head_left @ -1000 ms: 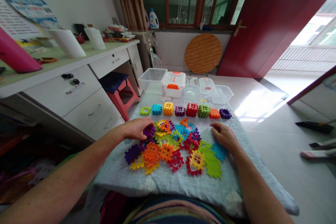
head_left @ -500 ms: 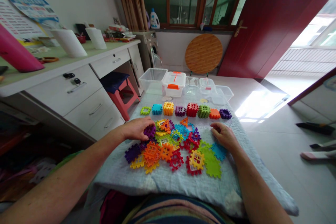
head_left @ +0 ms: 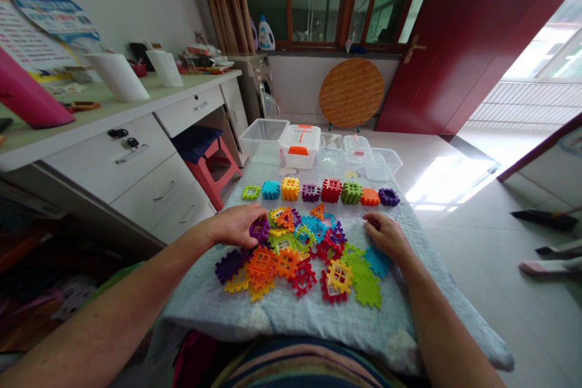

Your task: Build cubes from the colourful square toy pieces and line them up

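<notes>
At the left side of the pile, my left hand (head_left: 240, 224) grips a purple interlocking tile (head_left: 259, 230) with a window-grid centre, tilted up between thumb and fingers. My right hand (head_left: 385, 234) rests on the cloth to the right of the pile, its fingers loosely bent and apart with nothing between them. Just below that hand lies a blue tile (head_left: 376, 261), beside green tiles (head_left: 366, 285). Orange tiles (head_left: 262, 262), red tiles (head_left: 303, 279), a yellow tile (head_left: 339, 276) and a dark purple tile (head_left: 228, 266) overlap in the heap.
Behind the pile, stacks of tiles sorted by colour form a row, among them a red stack (head_left: 331, 190) and a yellow stack (head_left: 290, 188). Clear plastic boxes (head_left: 264, 139) line the far table edge, one lidded with orange clips (head_left: 299, 150). A red stool (head_left: 213, 163) stands left.
The purple tile in my left hand has turned slightly, showing more of its grid face. My right hand stays almost still. The whole view has shifted a little.
</notes>
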